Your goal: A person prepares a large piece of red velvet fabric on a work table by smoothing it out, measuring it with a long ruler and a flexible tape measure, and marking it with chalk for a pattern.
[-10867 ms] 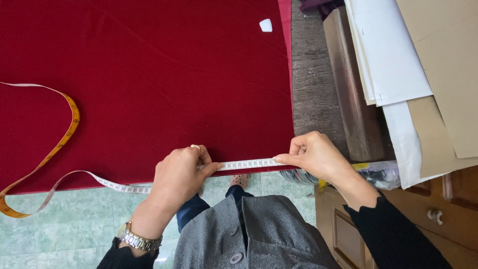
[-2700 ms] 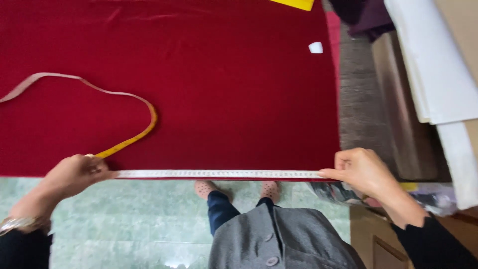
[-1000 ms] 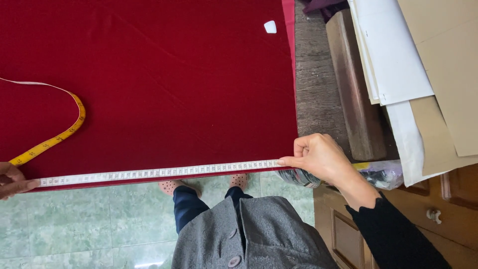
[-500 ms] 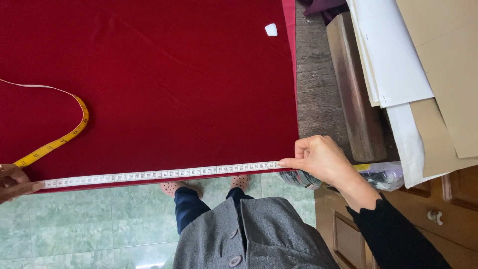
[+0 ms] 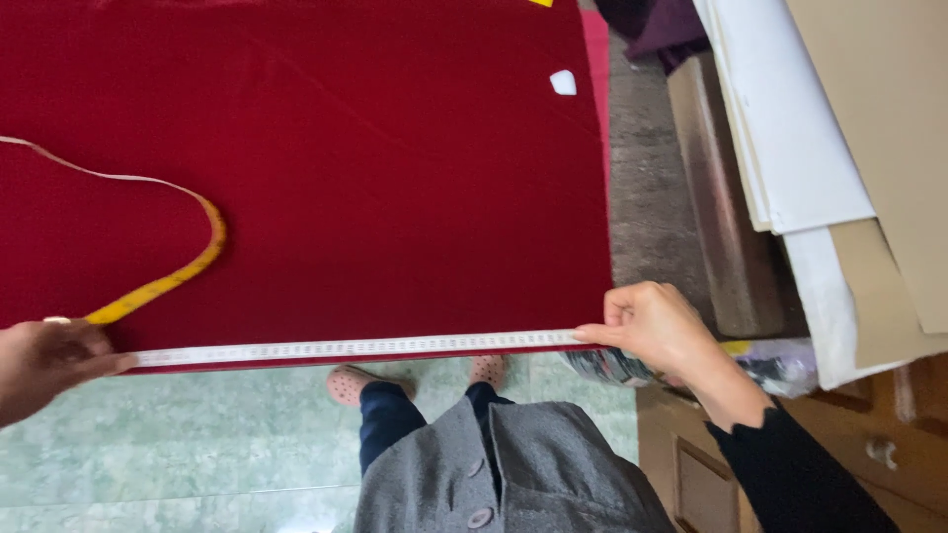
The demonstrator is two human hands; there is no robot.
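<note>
A measuring tape lies stretched flat along the near edge of a dark red cloth. My right hand pinches the tape's end at the cloth's right corner. At the lower left, my left hand presses the tape down on the cloth's edge. Beyond my left hand the slack tape turns yellow and loops back over the cloth toward the left border.
A small white piece lies on the cloth near its far right edge. To the right are a wooden beam, stacked white and tan sheets and a wooden cabinet. Green tiled floor lies below.
Since ten seconds ago my left hand slid left along the tape, stretching it across the cloth's edge. Over the last second both hands stay put; only the view shifts slightly.
</note>
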